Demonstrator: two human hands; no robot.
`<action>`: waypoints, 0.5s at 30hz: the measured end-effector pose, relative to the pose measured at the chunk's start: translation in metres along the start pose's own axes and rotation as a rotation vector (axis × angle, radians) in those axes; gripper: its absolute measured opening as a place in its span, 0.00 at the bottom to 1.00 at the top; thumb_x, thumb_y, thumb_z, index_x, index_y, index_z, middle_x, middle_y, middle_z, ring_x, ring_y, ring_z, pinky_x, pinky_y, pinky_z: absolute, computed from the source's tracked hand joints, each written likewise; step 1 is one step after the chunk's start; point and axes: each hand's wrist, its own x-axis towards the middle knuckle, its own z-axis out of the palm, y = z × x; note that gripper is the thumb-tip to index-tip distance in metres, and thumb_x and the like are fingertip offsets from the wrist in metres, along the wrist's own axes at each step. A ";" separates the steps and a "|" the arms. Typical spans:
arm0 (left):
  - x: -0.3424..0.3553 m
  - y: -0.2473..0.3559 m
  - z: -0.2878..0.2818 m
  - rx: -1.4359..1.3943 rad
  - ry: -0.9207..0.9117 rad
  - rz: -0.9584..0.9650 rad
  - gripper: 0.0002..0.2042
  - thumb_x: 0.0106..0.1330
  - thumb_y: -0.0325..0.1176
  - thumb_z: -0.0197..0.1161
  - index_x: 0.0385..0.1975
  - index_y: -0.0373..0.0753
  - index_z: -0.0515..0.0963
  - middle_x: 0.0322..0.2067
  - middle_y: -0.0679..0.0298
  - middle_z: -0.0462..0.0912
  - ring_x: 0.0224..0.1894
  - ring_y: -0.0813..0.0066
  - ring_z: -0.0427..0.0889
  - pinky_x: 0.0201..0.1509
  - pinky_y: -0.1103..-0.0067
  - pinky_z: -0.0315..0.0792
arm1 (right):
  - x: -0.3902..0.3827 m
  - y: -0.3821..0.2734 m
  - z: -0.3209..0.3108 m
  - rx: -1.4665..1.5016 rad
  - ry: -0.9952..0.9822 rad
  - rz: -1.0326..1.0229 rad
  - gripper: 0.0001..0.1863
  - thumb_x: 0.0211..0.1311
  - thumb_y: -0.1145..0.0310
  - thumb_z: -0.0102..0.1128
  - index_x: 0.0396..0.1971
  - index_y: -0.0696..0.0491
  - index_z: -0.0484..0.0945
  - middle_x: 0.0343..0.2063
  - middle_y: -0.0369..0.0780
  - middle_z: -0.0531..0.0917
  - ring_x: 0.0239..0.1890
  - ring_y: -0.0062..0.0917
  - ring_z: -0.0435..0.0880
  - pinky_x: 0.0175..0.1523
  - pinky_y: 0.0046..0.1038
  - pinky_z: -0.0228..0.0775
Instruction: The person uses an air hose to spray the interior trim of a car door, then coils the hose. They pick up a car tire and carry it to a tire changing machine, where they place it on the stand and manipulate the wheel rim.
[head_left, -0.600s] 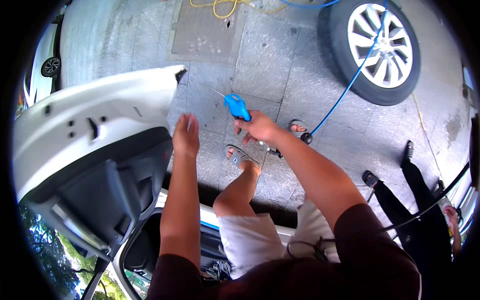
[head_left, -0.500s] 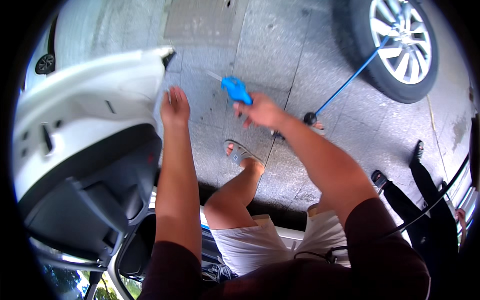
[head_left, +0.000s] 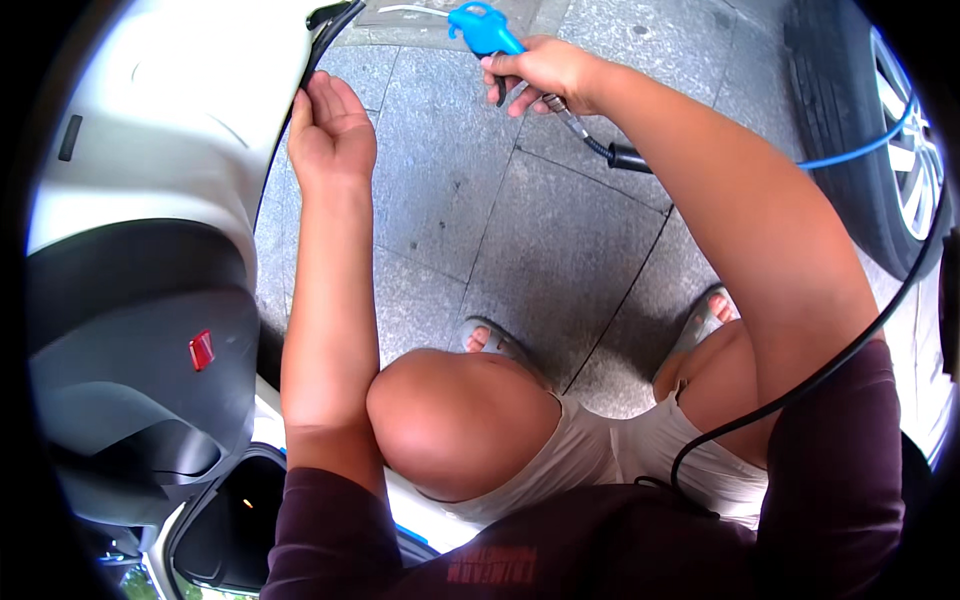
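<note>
- The right hand is curled around the handle of a blue air blow gun, thumb along its upper side; the black trigger lever hangs by the fingers.
- The blow gun is at the top of the view, its thin pale nozzle pointing left toward the edge of the white car door.
- The left hand is empty, palm up, fingers extended and lying close together, just beside the door's black rubber edge trim.
- For good handling, I would keep the nozzle's line clear of the left palm and fingertips, and squeeze the lever gradually with a settled wrist.
- The blue air hose and its metal coupling run beneath the right forearm; leaving slack there should stop the hose tugging the gun or snagging on the wheel.
- Hard to make out: whether the left fingertips touch the trim, and whether the lever is pressed.
- The forearm hides part of the hose, the fingers cover much of the handle, the frame cuts off the wheel, and glare washes out the door's upper panel.
</note>
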 end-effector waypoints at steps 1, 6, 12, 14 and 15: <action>-0.004 0.001 0.001 0.026 0.041 -0.006 0.10 0.78 0.31 0.55 0.47 0.31 0.77 0.44 0.59 0.86 0.51 0.68 0.85 0.61 0.70 0.80 | -0.006 0.007 0.008 0.064 0.009 0.017 0.15 0.73 0.50 0.57 0.41 0.47 0.79 0.36 0.32 0.86 0.29 0.17 0.84 0.27 0.21 0.66; 0.000 0.009 0.019 0.171 0.069 -0.032 0.10 0.80 0.30 0.47 0.49 0.34 0.76 0.39 0.60 0.84 0.40 0.73 0.84 0.49 0.73 0.80 | -0.025 -0.009 -0.009 -0.068 -0.106 0.082 0.15 0.73 0.50 0.56 0.41 0.47 0.79 0.36 0.33 0.85 0.28 0.19 0.85 0.27 0.21 0.67; 0.021 0.008 0.017 0.259 0.038 -0.021 0.12 0.81 0.33 0.43 0.43 0.37 0.74 0.32 0.66 0.83 0.31 0.78 0.81 0.40 0.79 0.77 | 0.016 -0.034 -0.001 -0.150 0.008 -0.063 0.13 0.71 0.53 0.58 0.38 0.47 0.82 0.34 0.33 0.86 0.30 0.18 0.85 0.28 0.22 0.70; 0.017 0.008 0.016 0.290 0.069 -0.031 0.12 0.81 0.33 0.43 0.42 0.37 0.74 0.32 0.66 0.83 0.31 0.77 0.82 0.41 0.78 0.77 | 0.020 -0.025 0.008 -0.138 -0.005 -0.058 0.13 0.71 0.52 0.58 0.38 0.46 0.82 0.33 0.32 0.86 0.32 0.17 0.84 0.30 0.22 0.69; 0.015 0.006 0.017 0.260 0.092 -0.031 0.11 0.81 0.33 0.43 0.43 0.38 0.75 0.32 0.66 0.83 0.31 0.77 0.82 0.41 0.78 0.77 | 0.018 -0.019 0.013 -0.134 -0.023 -0.031 0.14 0.71 0.51 0.58 0.38 0.45 0.82 0.33 0.30 0.85 0.33 0.17 0.84 0.31 0.22 0.69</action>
